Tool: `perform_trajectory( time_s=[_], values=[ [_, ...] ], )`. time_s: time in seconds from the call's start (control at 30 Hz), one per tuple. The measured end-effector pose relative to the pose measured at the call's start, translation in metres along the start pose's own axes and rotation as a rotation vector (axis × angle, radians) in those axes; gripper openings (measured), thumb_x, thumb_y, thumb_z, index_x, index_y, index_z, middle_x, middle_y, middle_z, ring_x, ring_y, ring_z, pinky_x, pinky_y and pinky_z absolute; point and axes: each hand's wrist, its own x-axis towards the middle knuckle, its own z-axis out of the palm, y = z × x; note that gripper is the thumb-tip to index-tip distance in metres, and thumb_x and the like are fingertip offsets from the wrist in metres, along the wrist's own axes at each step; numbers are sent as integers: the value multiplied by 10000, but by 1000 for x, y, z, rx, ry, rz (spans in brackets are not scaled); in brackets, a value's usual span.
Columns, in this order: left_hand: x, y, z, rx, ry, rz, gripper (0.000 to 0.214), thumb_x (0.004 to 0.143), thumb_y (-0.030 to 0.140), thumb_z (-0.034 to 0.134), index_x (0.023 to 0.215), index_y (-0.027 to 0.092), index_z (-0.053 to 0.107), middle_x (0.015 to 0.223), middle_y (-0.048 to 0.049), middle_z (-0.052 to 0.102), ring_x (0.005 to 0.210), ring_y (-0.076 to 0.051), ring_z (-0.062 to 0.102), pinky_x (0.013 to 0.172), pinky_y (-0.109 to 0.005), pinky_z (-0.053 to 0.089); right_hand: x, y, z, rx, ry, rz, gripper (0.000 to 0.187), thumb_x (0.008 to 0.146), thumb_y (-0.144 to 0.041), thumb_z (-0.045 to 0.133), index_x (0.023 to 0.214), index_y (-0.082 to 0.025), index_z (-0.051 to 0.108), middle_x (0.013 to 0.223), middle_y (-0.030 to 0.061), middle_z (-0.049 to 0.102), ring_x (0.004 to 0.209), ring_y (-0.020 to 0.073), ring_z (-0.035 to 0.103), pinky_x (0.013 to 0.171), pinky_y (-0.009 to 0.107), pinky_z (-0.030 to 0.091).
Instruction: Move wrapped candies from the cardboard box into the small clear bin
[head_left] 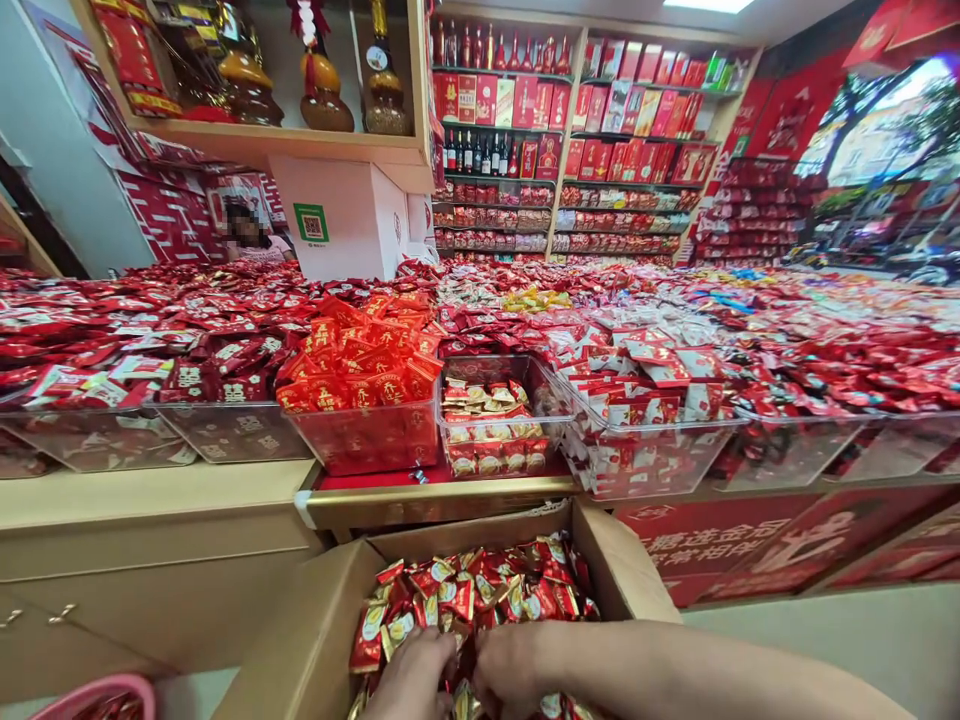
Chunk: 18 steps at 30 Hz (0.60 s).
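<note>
An open cardboard box (634, 570) stands close in front of me, filled with small red-and-gold wrapped sweets (465, 590). My left hand (420, 665) reaches into its near part, with the fingers bent down among the packets. Close beside it on the right, my right hand (510, 660) is curled, knuckles up, in the same heap. The fingertips of both hands are hidden, so what they hold cannot be seen. Beyond the box, a clear plastic bin (499, 436) on the counter has similar packets stacked in rows, lower than in the bins around it.
A bin of bright red packets (360, 385) stands left of it, a bin of white-and-red packets (645, 400) right. The gold counter edge (442, 495) lies behind the box. At lower left is a pink basket (112, 690). A person (255, 235) is far behind the counter.
</note>
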Motion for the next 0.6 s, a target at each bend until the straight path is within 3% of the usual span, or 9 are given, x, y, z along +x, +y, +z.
perform_trajectory(
  time_s=[0.13, 0.27, 0.4, 0.6],
  values=[
    [4, -2, 6, 2, 116, 9, 199, 490, 66, 519, 612, 220, 546, 678, -8, 544, 738, -223, 477, 648, -293, 323, 2, -9, 5, -34, -50, 1, 202, 628, -322, 612, 794, -207, 626, 843, 42, 624, 813, 208, 571, 486, 245, 405],
    [12, -5, 6, -141, 229, -14, 230, 526, 66, 487, 690, 210, 561, 597, 16, 531, 629, -191, 490, 599, -272, 328, 1, -9, 2, -38, -24, -26, 154, 659, -348, 579, 693, -202, 611, 781, 22, 632, 758, 188, 576, 459, 230, 363],
    [17, -7, -5, -416, 314, -5, 248, 625, 153, 442, 836, 186, 568, 642, 10, 595, 654, -182, 559, 616, -256, 392, -9, 2, -10, 52, 251, 30, 160, 653, -310, 564, 716, -173, 616, 682, 17, 620, 602, 138, 538, 460, 214, 320],
    [18, -3, -19, -769, 412, -3, 204, 654, 286, 466, 787, 182, 581, 557, 28, 605, 543, -171, 577, 566, -265, 445, -22, 24, -19, 519, 714, 276, 136, 650, -177, 456, 703, -152, 579, 611, -2, 565, 504, 79, 397, 446, 179, 275]
  ],
)
